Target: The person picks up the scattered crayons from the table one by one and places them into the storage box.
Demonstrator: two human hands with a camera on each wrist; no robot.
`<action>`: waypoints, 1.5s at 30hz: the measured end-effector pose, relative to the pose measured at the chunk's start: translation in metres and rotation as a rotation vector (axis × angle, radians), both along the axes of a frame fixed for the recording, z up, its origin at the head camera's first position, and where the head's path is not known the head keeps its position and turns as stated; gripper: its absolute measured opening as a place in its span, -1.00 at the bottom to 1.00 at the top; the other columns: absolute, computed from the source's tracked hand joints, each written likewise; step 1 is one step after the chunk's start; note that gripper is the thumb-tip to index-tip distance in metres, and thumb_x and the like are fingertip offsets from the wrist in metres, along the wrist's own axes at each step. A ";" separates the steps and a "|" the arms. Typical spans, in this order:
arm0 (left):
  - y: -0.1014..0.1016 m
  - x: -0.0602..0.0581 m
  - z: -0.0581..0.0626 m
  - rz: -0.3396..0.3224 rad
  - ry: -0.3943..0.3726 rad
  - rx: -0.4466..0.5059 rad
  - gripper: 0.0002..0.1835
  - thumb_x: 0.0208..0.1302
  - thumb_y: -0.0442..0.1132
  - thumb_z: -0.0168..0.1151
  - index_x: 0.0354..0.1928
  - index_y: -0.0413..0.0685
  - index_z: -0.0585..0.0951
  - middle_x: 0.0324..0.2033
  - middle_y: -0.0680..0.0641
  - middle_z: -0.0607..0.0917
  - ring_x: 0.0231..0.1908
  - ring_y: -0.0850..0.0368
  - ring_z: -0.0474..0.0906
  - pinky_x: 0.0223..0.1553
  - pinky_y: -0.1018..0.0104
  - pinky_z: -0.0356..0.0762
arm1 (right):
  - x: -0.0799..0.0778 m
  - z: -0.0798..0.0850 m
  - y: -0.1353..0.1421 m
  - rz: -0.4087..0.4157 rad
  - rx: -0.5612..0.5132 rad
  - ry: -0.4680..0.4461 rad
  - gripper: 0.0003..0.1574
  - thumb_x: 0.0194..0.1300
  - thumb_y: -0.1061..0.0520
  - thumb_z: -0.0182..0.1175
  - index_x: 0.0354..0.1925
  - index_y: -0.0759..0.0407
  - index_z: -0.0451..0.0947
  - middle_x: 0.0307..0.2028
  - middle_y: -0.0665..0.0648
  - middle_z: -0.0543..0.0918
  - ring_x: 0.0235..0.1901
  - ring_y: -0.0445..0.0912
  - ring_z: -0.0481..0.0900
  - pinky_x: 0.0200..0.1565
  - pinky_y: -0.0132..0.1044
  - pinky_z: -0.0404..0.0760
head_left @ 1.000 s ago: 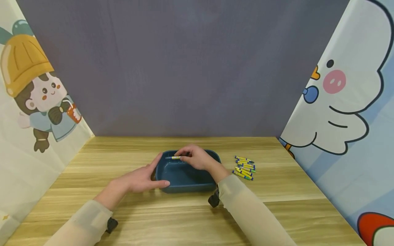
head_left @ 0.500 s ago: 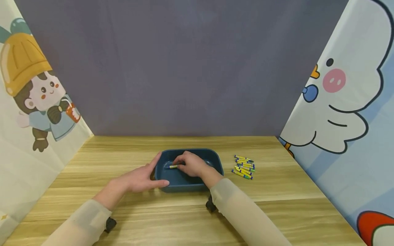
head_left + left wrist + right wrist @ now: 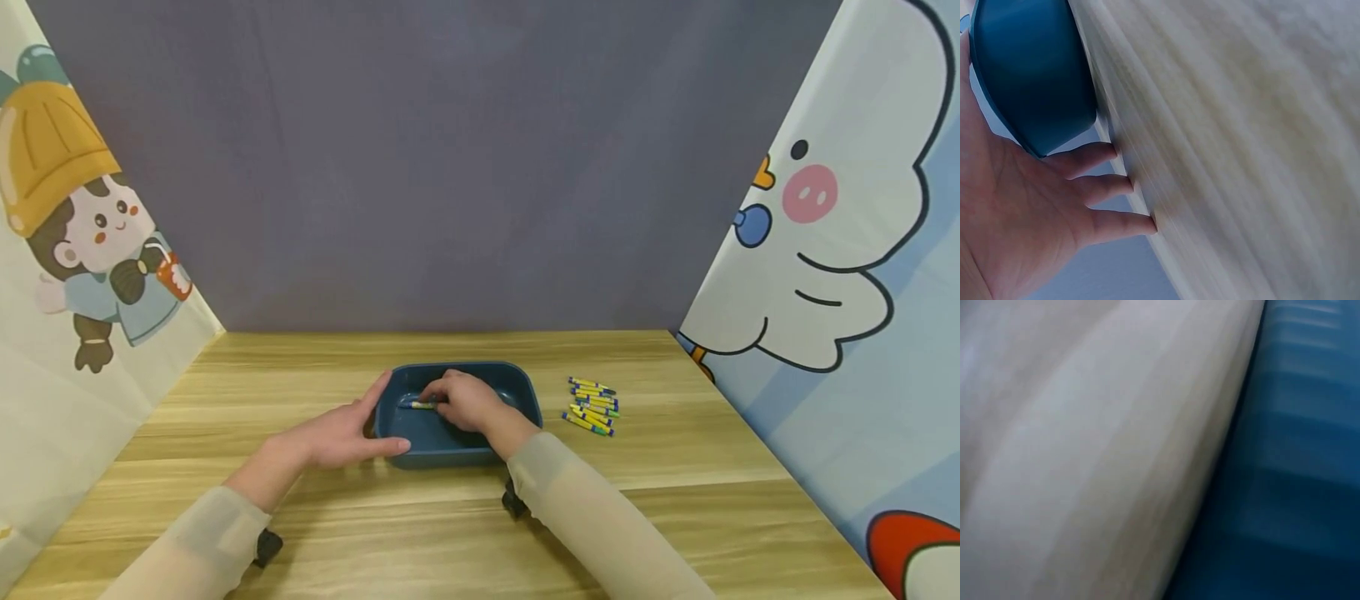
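Thumb (image 3: 392,447) and forefinger of your left hand (image 3: 337,434) spread wide about the blue box (image 3: 457,458) at nine o'clock; only the left wrist view shows three fingertips (image 3: 1144,225) down on the tabletop (image 3: 1241,162). Inside, your nearer right hand (image 3: 474,403) pinches a crayon (image 3: 420,406), long axis nine-to-three, projecting toward nine (its wrist view shows no fingers). Beyond, at three, lies a crayon pile (image 3: 594,405).
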State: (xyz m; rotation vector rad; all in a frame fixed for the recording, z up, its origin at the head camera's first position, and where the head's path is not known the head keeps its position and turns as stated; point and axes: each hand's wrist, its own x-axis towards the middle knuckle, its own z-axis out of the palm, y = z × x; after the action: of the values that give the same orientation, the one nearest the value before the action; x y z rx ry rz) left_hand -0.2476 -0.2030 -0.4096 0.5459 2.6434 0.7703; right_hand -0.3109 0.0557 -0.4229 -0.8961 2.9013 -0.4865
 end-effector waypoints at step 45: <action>0.000 -0.001 -0.002 0.003 0.012 0.010 0.36 0.40 0.53 0.27 0.81 0.15 -0.39 0.62 -0.49 0.30 0.51 -0.40 0.46 0.45 -0.35 0.45 | -0.003 0.012 0.000 -0.021 -0.055 0.051 -0.57 0.62 0.04 0.33 0.35 -0.26 0.72 0.17 0.00 0.73 0.10 -0.07 0.72 0.15 -0.06 0.73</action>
State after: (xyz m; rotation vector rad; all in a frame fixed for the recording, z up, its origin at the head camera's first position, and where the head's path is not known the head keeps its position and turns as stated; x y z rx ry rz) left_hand -0.2485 -0.2027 -0.4118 0.5511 2.6534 0.7846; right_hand -0.3142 0.0557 -0.4105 -0.8989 2.9596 -0.5558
